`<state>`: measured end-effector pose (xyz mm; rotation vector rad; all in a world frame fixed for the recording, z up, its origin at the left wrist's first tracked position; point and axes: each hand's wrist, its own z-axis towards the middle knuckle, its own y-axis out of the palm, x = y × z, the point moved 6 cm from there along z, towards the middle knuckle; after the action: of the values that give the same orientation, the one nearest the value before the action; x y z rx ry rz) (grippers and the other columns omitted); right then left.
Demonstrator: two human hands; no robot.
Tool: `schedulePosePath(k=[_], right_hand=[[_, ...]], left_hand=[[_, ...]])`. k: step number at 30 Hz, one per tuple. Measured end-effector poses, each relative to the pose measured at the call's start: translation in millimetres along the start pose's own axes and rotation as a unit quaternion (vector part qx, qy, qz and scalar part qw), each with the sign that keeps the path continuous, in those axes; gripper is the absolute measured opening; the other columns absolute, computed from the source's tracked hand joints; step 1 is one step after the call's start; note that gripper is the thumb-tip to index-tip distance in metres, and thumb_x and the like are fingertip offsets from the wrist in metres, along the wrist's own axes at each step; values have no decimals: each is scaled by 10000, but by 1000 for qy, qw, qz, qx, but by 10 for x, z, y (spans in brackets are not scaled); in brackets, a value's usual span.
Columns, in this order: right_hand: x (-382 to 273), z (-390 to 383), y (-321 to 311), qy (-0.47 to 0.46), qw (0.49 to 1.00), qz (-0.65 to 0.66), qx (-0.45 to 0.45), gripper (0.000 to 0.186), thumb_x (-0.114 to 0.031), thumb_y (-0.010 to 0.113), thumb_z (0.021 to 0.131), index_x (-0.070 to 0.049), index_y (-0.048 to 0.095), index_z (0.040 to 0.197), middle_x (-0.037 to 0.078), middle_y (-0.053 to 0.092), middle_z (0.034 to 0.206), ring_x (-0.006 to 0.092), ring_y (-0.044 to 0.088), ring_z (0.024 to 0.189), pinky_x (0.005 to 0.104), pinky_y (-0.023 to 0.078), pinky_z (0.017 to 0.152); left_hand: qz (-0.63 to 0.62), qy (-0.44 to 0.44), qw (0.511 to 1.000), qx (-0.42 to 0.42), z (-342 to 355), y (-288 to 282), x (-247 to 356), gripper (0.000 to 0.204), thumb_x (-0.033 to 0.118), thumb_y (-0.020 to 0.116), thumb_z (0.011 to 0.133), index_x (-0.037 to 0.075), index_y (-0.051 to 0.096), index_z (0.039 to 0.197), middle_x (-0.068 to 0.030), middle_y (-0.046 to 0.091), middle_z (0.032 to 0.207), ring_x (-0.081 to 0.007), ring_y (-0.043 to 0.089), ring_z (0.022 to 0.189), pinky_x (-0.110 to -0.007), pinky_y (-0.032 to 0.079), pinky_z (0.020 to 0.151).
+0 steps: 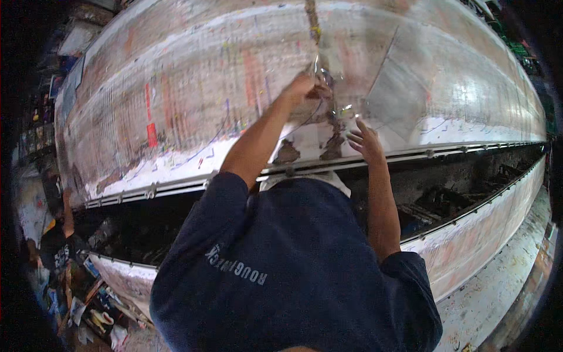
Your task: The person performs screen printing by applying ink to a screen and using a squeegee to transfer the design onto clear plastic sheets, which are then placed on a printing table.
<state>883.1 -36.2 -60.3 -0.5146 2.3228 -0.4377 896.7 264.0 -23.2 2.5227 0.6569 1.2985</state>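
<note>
A long worktable [193, 111] with a pale, stained top and many coloured marks stretches out before me. My left hand [309, 87] reaches over its middle, fingers curled at a clear, shiny film-like piece [317, 62]. The exact grip is hard to see. To the right and nearer, my right hand [366, 142] is open, thumb raised and fingers apart, beside the glossy clear area. A dark brown strip [312, 23] runs away from me along the middle, with brown patches [286, 151] near the close edge.
A metal rail [187, 186] edges the table. Behind it lies a dark trough [446, 199] with scraps inside, bounded by a second pale ledge [487, 226]. At far left another person [58, 243] stands by the table end, near a heap of clutter [99, 314].
</note>
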Motion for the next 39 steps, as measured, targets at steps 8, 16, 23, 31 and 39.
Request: schedulePosePath(k=[8,16,23,31,39], right_hand=[[-535,-620,1613,-211,963,-1,-167,196,-146,652,885,20,717,965,89,705,802,158,649,720,318,501,624],[-667,-534,2163,-438,829,-343,-58,275,-275,762,719,-26,748,836,140,692,710,268,657,636,389,521,635],[-515,-338,2134,-405,824,-386,-91,279,-273,724,686,-5,721,762,211,676,721,374,662,678,457,528,655],[-543,-419,2148,-380,788,-470,-120,298,-302,731,695,-22,730,797,216,688,841,387,665,804,467,526,724],[-695,-645,2068,-395,785,-464,-112,322,-314,800,640,-45,738,807,203,702,833,391,684,832,457,532,729]], left_hand=[[114,146,972,144,-1048,-1848,244,166,92,533,952,-3,566,1083,-169,688,905,-265,710,783,-334,581,626],[556,112,756,325,-1586,-2965,-308,395,433,744,758,46,716,832,-174,710,867,-347,684,769,-438,540,715],[524,57,781,335,-1646,-2971,-501,433,477,789,724,61,722,825,-172,709,836,-328,693,834,-439,538,739],[553,84,759,334,-1620,-3001,-515,483,529,787,711,59,712,791,-152,700,798,-322,686,803,-440,534,732],[522,49,789,320,-1651,-2982,-556,416,450,815,719,52,708,770,-136,687,800,-320,671,778,-431,529,725]])
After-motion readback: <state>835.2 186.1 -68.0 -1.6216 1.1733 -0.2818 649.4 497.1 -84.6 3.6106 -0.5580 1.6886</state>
